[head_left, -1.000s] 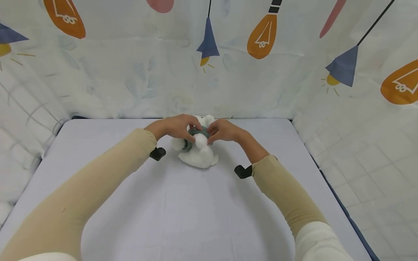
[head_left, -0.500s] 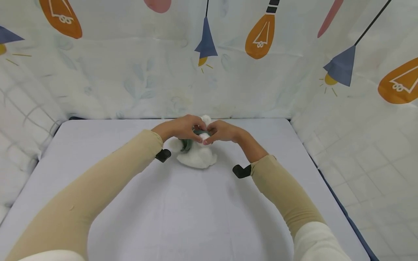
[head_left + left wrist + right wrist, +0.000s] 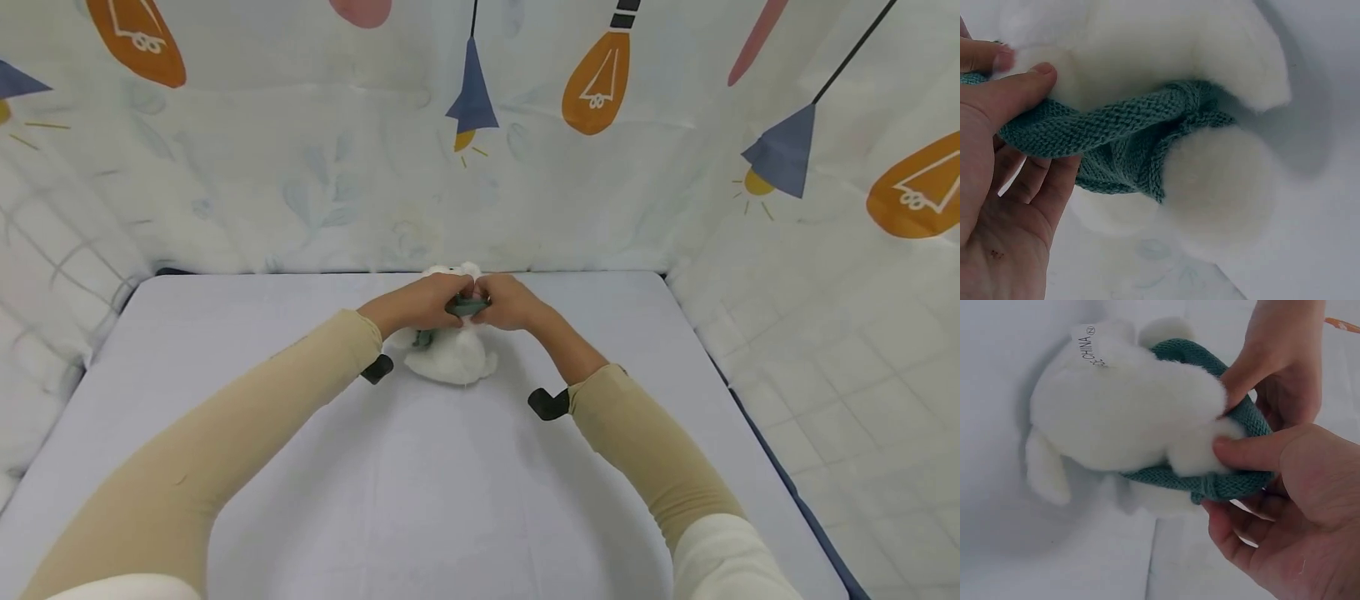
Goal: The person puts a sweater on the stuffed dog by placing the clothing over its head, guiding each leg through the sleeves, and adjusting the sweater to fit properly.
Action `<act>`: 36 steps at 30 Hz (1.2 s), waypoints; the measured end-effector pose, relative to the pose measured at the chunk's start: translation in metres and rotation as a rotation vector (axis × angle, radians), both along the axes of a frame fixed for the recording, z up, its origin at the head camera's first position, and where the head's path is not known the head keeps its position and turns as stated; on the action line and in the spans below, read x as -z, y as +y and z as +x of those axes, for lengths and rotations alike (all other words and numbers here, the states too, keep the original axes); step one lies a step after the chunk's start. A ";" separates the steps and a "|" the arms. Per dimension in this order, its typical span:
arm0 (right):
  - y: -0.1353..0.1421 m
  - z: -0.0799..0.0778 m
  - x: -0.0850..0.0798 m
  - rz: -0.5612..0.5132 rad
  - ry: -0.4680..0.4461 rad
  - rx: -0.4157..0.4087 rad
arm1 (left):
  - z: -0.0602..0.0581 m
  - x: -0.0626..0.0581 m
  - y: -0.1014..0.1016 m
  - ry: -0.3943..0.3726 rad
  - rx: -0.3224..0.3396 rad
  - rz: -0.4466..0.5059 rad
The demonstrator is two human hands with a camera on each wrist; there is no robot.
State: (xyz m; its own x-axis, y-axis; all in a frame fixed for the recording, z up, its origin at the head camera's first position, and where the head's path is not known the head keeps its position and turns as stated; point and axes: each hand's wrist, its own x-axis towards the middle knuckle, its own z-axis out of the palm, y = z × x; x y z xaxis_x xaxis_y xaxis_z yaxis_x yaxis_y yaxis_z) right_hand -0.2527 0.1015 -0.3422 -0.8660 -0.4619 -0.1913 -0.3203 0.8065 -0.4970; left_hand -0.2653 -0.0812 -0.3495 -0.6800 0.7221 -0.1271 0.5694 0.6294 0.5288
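A white plush toy (image 3: 446, 360) lies near the far edge of the table, partly hidden by both hands. Around it is a teal knitted garment (image 3: 1104, 128), bunched into a thick roll. My left hand (image 3: 427, 302) pinches the knit, thumb on top and fingers beneath, plain in the left wrist view. With my right hand (image 3: 1310, 494) I grip the other side of the garment; its thumb presses on a small white limb (image 3: 1200, 450), and the fingers curl under the knitted edge. The toy's rounded white end (image 3: 1219, 194) sticks out past the knit.
The table (image 3: 442, 500) is covered in a smooth white cloth. Behind it hangs a pale curtain (image 3: 300, 167) printed with lamps and bulbs. Lettering is printed on a white tag (image 3: 1090, 347) on the toy. Black wrist camera mounts (image 3: 549, 404) sit below the wrists.
Both hands have drawn closer together over the toy, the left one moving right. The knit is now lifted between them, and the limb between the hands has become mostly covered in the head view.
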 end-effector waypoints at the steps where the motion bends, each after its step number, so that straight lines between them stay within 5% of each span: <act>1: -0.001 0.001 0.001 0.010 0.030 0.003 | 0.000 0.001 0.001 0.012 -0.007 -0.001; 7: -0.002 0.002 0.004 0.062 0.112 0.046 | 0.006 0.004 0.006 0.150 -0.022 -0.051; 13: 0.007 -0.002 0.002 -0.032 -0.007 0.005 | 0.009 0.007 0.005 0.213 -0.084 -0.100; 20: 0.014 -0.001 0.000 -0.201 -0.123 0.072 | 0.006 0.009 -0.002 0.146 -0.105 -0.042; 28: 0.011 -0.003 0.001 -0.128 -0.062 0.044 | 0.002 0.008 -0.011 0.024 -0.081 0.036; 36: -0.003 -0.003 0.007 -0.022 -0.104 0.035 | -0.001 0.008 -0.017 -0.114 -0.043 0.082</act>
